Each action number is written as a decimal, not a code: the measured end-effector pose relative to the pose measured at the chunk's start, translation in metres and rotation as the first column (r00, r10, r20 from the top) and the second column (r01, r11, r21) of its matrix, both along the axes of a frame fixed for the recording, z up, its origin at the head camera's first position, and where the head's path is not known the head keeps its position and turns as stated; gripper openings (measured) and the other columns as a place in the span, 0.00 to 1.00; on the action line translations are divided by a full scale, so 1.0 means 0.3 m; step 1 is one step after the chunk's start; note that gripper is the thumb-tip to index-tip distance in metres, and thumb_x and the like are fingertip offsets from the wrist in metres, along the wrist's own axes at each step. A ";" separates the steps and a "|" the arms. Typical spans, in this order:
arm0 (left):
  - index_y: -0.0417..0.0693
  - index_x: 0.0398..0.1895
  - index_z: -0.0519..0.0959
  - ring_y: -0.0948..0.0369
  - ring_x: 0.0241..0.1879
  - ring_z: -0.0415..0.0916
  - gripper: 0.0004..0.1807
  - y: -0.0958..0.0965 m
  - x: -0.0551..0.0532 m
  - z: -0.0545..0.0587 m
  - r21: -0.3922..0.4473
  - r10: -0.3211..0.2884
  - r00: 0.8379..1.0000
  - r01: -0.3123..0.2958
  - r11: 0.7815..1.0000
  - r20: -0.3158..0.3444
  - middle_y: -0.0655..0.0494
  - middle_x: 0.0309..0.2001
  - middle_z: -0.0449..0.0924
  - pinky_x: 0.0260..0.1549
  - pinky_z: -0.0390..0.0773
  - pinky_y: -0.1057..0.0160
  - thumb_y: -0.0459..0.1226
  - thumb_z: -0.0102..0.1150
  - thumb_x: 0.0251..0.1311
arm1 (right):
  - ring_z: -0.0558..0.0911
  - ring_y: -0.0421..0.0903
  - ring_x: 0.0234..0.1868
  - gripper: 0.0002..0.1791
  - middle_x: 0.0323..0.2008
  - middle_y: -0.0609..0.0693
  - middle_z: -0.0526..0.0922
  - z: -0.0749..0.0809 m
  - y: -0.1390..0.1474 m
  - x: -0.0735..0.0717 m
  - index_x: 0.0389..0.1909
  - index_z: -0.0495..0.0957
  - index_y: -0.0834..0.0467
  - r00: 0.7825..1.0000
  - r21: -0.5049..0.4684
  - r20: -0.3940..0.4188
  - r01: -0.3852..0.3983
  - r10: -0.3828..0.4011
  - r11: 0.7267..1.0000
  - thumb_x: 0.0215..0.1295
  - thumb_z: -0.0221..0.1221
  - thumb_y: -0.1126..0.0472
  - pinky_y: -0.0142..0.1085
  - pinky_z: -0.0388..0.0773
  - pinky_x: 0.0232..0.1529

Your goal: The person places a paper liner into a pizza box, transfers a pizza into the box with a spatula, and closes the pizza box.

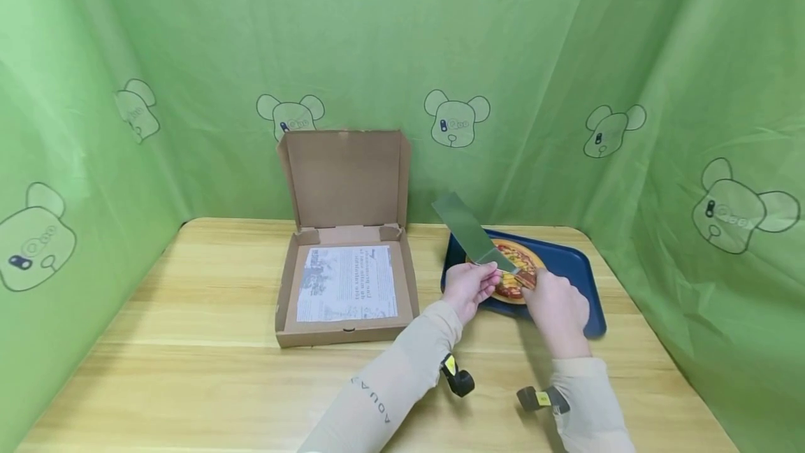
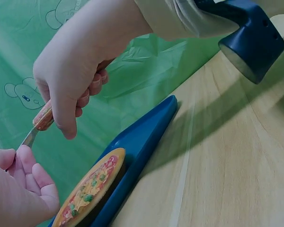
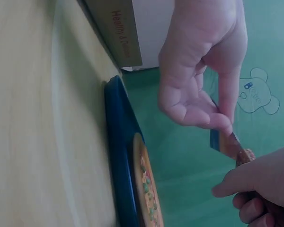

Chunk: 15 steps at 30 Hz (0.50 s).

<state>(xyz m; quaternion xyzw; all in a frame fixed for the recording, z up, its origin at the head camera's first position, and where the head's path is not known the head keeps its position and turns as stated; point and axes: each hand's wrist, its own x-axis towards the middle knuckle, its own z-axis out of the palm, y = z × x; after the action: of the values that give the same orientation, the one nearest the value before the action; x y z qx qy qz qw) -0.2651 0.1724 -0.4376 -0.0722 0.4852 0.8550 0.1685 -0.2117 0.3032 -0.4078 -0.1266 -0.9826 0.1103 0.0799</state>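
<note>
Two hands at work: both meet on one tool above the tray, close together
Right hand [image 1: 556, 303]: fingers curled round the wooden handle of the broad flat metal pizza spatula [image 1: 468, 228], gripping it
Left hand [image 1: 467, 286]: thumb and fingertips pinch the spatula's blade near its base, steadying it
Spatula: one; its blade rises up and to the left, clear of the food, while the handle end sits over the pizza's near edge
Round toy pizza with red, yellow and green toppings [image 1: 517, 272]: one, lying flat on the tray, partly hidden by the hands
Dark blue rectangular plastic tray [image 1: 581, 275]: one, on the right part of the table, just beside the box
Brown cardboard pizza box [image 1: 347, 285]: one, open, lid standing upright at the back, a printed paper sheet [image 1: 348, 283] lying flat inside
Light wooden table [image 1: 189, 341]: one, bearing box and tray
Green cloth backdrop with bear outlines [image 1: 566, 54]: hangs behind and to both sides
Step in hand: by my reading, the tool is being readied and adjusted, and the pizza is not yet lifted
Next move, as a judgement: the blade would need lowering flat and sliding under the pizza's edge, with the left hand letting go of the metal
</note>
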 end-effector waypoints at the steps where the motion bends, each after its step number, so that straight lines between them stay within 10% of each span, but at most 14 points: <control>1: 0.36 0.34 0.84 0.70 0.21 0.77 0.06 0.000 0.001 0.000 0.000 -0.002 1.000 0.002 1.000 0.000 0.57 0.23 0.83 0.22 0.76 0.76 0.32 0.63 0.58 | 0.83 0.64 0.30 0.21 0.36 0.70 0.83 -0.002 0.001 -0.002 0.51 0.76 0.66 1.000 0.000 0.007 0.003 -0.003 1.000 0.63 0.59 0.54 0.47 0.70 0.15; 15: 0.42 0.35 0.82 0.66 0.26 0.81 0.05 -0.023 0.002 -0.009 -0.011 -0.078 0.997 0.078 0.997 -0.012 0.48 0.36 0.88 0.25 0.78 0.73 0.36 0.61 0.61 | 0.82 0.64 0.29 0.21 0.36 0.70 0.83 -0.023 0.018 -0.013 0.50 0.77 0.65 1.000 0.021 0.000 0.025 -0.025 0.999 0.63 0.60 0.53 0.48 0.70 0.15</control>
<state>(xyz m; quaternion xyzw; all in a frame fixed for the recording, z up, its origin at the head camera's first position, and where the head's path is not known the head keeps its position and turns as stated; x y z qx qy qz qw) -0.2644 0.1655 -0.4402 -0.0489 0.4930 0.8456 0.1986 -0.2157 0.3085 -0.4147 -0.1378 -0.9820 0.0990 0.0826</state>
